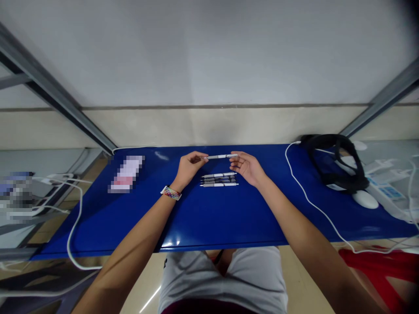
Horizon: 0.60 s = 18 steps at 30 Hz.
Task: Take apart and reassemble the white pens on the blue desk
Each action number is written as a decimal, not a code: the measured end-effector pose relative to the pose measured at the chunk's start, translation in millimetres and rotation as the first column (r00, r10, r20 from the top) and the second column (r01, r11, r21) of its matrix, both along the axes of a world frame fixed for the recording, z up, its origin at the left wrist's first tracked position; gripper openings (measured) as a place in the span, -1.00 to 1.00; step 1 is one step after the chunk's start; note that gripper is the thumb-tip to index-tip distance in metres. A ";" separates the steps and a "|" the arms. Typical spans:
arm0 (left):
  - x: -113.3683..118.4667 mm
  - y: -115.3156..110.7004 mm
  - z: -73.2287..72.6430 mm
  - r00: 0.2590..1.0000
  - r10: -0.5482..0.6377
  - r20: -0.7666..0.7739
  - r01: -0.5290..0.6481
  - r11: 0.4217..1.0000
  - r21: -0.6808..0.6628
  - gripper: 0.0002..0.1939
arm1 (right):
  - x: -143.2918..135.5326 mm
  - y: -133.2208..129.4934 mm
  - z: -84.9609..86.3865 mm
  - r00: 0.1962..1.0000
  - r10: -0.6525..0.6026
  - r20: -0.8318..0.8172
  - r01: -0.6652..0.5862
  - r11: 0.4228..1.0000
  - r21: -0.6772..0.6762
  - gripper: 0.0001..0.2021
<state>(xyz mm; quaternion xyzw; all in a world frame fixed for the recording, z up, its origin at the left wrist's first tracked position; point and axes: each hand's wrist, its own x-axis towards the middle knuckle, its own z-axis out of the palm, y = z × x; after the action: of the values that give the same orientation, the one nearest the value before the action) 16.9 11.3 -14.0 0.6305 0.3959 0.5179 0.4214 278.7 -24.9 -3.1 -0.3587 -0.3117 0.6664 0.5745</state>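
A white and grey pen [220, 156] is held level above the far part of the blue table. My left hand [191, 168] pinches its tip end between thumb and fingers. At the opposite end, my right hand [248, 169] has its upper fingers on the pen, while the lower fingers are loosely spread. Just nearer to me, several similar pens [219, 185] lie side by side on the table, roughly parallel, tips to the left. Neither hand touches this row.
A blue table [209, 218] runs up to the wall. On its left lies a pixelated flat item [127, 174]. At right are a black headset [337, 163], a white rounded device [365, 199] and a white cable [306, 198]. Another white cable [78, 218] hangs over the left edge.
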 end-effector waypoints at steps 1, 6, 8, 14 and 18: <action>0.1 0.2 0.0 1.000 0.003 0.005 -0.003 1.000 -0.001 -0.72 | -0.7 -0.1 -0.5 1.000 0.006 -0.017 -0.007 1.000 -0.016 -0.81; 1.0 0.9 -0.2 0.999 -0.013 0.032 0.013 1.000 -0.025 -0.69 | -2.2 0.1 -1.2 1.000 0.004 0.019 -0.004 1.000 0.007 -0.81; 1.2 1.2 -0.7 0.999 -0.024 0.028 0.025 0.999 -0.033 -0.69 | -2.3 -0.1 -0.3 0.999 -0.003 0.053 0.001 0.999 0.036 -0.81; 0.7 1.1 -1.6 1.000 -0.026 0.009 0.026 0.999 -0.030 -0.73 | -2.7 -2.0 4.7 0.998 0.019 0.052 -0.023 0.997 0.075 -0.77; 0.5 -0.4 -0.1 1.000 -0.023 0.018 0.023 1.000 -0.021 -0.71 | -2.1 -3.5 8.7 0.992 0.099 -0.084 -0.099 0.995 0.002 -0.69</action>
<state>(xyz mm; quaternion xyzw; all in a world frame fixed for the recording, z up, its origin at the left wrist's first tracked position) 17.5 10.9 -14.2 0.6259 0.3905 0.5142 0.4374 276.6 -28.4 5.6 -0.3152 -0.3038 0.7089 0.5529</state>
